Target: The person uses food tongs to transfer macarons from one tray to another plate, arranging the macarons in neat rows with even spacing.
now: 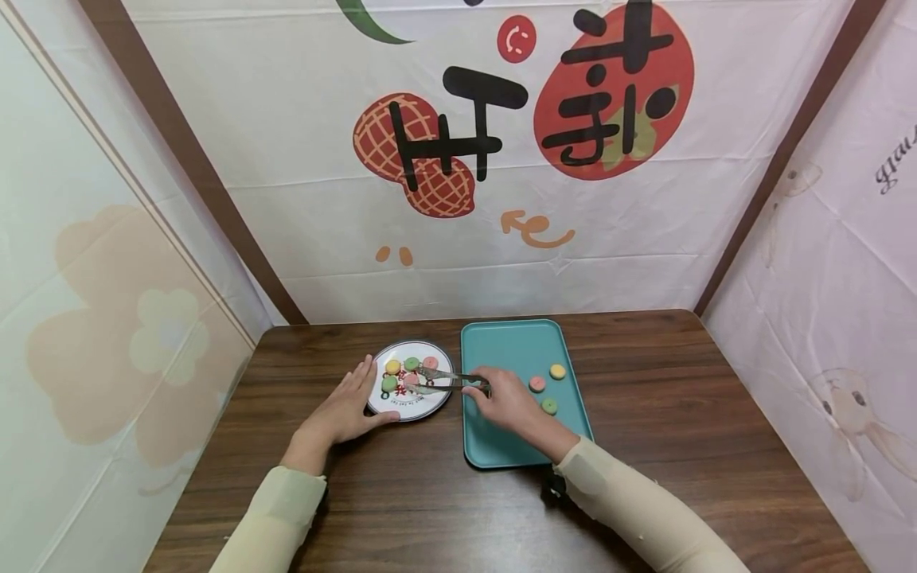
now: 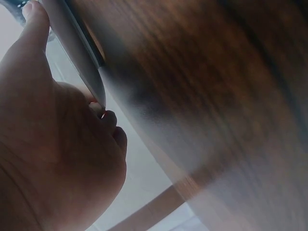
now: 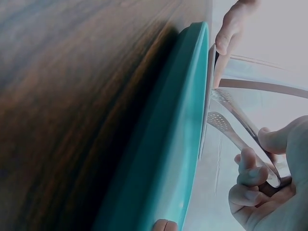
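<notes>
My left hand (image 1: 347,402) rests against the left rim of a round white plate (image 1: 430,410), fingers straight and thumb spread along the near edge. Several yellow, green and pink macarons lie on the plate, among them a pink macaron (image 1: 411,380) near the middle. With my right hand (image 1: 505,398) I grip metal tongs (image 1: 466,387), reaching leftward over the plate. Their perforated tips (image 3: 219,120) stand apart, close to that pink macaron; whether they touch it I cannot tell. In the left wrist view the thumb (image 2: 36,29) lies on the plate's edge.
Right of the plate lies a teal tray (image 1: 509,342), partly beneath my right hand. On it are a pink macaron (image 1: 537,384), a yellow macaron (image 1: 557,372) and a green macaron (image 1: 549,407). The wooden table (image 1: 401,501) ends at a printed cloth wall (image 1: 322,239).
</notes>
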`<state>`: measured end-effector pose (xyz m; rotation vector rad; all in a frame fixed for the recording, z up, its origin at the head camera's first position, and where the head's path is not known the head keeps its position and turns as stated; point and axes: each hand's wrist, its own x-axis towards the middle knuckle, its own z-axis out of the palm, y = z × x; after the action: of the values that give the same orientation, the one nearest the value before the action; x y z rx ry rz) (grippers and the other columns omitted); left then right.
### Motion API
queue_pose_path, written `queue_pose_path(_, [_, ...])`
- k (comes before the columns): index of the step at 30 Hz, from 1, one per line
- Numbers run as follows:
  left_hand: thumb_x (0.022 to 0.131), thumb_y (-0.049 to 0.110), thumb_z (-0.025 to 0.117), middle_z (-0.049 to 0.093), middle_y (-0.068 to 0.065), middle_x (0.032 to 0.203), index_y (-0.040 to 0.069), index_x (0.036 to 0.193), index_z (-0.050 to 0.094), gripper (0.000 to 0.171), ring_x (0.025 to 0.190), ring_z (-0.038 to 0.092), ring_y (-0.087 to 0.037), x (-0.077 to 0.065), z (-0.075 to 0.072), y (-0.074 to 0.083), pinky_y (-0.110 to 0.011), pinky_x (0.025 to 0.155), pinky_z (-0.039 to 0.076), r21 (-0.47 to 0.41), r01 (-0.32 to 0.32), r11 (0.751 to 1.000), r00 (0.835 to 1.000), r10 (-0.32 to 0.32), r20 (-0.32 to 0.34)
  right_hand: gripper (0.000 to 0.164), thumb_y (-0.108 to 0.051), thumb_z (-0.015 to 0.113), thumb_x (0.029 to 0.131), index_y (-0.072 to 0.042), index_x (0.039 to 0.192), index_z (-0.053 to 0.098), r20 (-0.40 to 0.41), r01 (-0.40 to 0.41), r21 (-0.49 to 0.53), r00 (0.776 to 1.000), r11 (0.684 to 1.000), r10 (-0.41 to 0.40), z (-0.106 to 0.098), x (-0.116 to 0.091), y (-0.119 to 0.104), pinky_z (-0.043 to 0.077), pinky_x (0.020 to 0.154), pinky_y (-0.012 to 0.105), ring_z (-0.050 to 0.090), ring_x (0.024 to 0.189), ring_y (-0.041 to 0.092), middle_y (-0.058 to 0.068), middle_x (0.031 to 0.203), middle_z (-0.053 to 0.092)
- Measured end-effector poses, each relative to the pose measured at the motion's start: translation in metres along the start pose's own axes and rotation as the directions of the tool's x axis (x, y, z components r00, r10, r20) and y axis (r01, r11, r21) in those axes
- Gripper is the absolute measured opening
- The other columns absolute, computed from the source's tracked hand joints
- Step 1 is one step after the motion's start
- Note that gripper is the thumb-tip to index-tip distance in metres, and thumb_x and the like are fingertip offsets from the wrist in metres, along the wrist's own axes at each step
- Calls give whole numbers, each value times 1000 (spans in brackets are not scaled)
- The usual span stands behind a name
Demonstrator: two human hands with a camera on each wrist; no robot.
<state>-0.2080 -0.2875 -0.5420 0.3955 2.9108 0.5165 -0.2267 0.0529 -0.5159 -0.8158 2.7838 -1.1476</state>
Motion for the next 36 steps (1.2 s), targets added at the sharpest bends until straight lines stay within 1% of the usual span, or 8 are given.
queue_pose_path(3, [95, 77, 62, 5, -25, 178, -7, 169, 10, 124, 165, 11, -42, 1, 0, -1, -58, 133, 15, 2, 5, 1000, 1000, -5, 3, 31, -24, 72, 106, -1, 127, 74, -14, 0, 0, 1000, 1000, 0, -2, -2, 0, 45, 54, 28, 54, 66, 11, 1, 94, 72])
queue_pose_path(15, [95, 76, 63, 6, -27, 178, -9, 168, 12, 123, 164, 11, -43, 0, -1, 0, -59, 133, 16, 3, 2, 1000, 1000, -2, -3, 28, -24, 72, 106, -1, 122, 75, -70, 32, 7, 997, 999, -31, -7, -12, 4, 44, 54, 27, 53, 66, 11, -3, 85, 67])
queue_pose_path(22, [95, 74, 65, 7, -28, 177, -10, 167, 13, 122, 164, 12, -44, -2, -2, 2, -59, 133, 16, -5, -4, 1000, 1000, 4, -10, 35, -27, 72, 106, -3, 131, 73, -91, 2, 16, 996, 1000, -1, -15, -22, 4, 44, 51, 29, 52, 60, 9, -6, 82, 67])
queue_pose_path(26, [95, 74, 65, 7, -28, 177, -10, 167, 13, 122, 164, 12, -44, -2, -1, 2, -59, 133, 16, -8, -5, 1000, 1000, 5, -13, 35, -29, 72, 105, -5, 130, 74, -116, 4, -27, 993, 1000, -7, -19, -26, 4, 47, 68, 36, 53, 63, 5, -8, 82, 69])
queue_pose_path(29, [95, 75, 64, 6, -27, 177, -10, 168, 12, 123, 164, 12, -43, -2, -1, 3, -59, 133, 16, -11, -4, 1000, 1000, 4, -10, 34, -30, 74, 105, -5, 128, 75, -135, 10, -41, 991, 999, -15, -21, -28, 6, 49, 72, 39, 54, 66, 4, -7, 84, 72])
queue_pose_path(31, [95, 76, 63, 6, -27, 177, -10, 168, 11, 124, 164, 11, -43, -2, 0, 2, -59, 133, 15, -9, -4, 1000, 1000, 4, -9, 34, -29, 74, 104, -5, 128, 75, -137, 7, -30, 990, 1000, -11, -22, -30, 6, 52, 66, 35, 55, 67, 5, -6, 85, 72])
queue_pose_path(33, [95, 77, 63, 6, -27, 177, -9, 168, 11, 124, 164, 11, -43, -2, 1, 2, -59, 133, 15, -9, -5, 1000, 1000, 5, -11, 34, -29, 74, 104, -5, 128, 75, -136, 0, -9, 991, 1000, -1, -23, -32, 8, 51, 57, 31, 55, 67, 7, -5, 86, 71])
queue_pose_path(36, [95, 78, 62, 6, -27, 178, -9, 168, 11, 124, 164, 11, -43, -1, 2, 1, -58, 133, 15, -7, -6, 1000, 1000, 5, -14, 33, -28, 74, 104, -5, 129, 74, -133, -12, 9, 991, 1000, 13, -25, -35, 9, 48, 55, 28, 54, 67, 8, -6, 85, 69])
